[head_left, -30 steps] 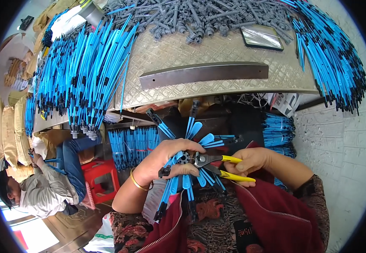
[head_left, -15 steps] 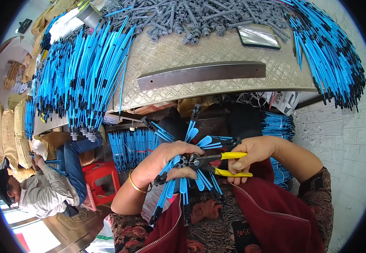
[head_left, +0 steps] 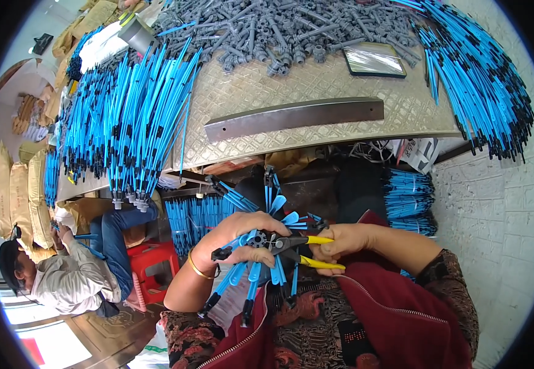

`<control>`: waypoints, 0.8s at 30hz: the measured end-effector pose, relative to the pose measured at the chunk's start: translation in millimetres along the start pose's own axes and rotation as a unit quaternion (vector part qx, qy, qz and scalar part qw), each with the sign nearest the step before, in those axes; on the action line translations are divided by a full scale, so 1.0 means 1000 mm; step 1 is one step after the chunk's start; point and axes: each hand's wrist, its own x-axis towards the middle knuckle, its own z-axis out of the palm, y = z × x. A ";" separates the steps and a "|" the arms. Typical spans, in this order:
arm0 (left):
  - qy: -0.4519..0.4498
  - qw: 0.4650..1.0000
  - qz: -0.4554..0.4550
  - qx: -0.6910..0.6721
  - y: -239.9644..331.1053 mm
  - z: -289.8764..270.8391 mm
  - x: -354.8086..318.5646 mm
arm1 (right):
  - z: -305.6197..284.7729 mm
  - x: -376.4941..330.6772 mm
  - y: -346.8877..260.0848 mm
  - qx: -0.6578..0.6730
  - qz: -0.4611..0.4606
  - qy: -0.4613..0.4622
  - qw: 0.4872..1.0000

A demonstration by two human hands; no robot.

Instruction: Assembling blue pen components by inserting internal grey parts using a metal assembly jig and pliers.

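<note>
My left hand is closed round the middle of a piece with a dark round hub. Blue arms with black ends spread out from it on all sides. My right hand grips a pair of pliers by its yellow handles, which stand apart. The dark jaws of the pliers touch the piece right beside the hub, between my left thumb and fingers. What the jaw tips bite on is too small to make out.
Ahead is a table with a metal bar, a heap of grey plastic parts, and a flat dark-framed object. Bundles of blue sticks lie left and right. A person sits at left by a red stool.
Both hands, with the piece and the pliers, have shifted slightly left in view. The piece has turned a little in my left hand. The table scene sits slightly lower.
</note>
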 end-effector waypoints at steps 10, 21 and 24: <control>-0.022 1.000 -0.003 0.008 0.009 0.002 -0.006 | 0.042 -0.004 -0.013 -0.092 0.050 0.121 0.987; 0.010 0.998 -0.028 0.050 0.025 0.009 -0.005 | 0.076 -0.018 -0.079 -0.253 0.177 0.271 0.912; 0.028 0.995 -0.064 0.075 0.028 0.014 -0.004 | 0.088 -0.011 -0.110 -0.390 0.269 0.273 0.837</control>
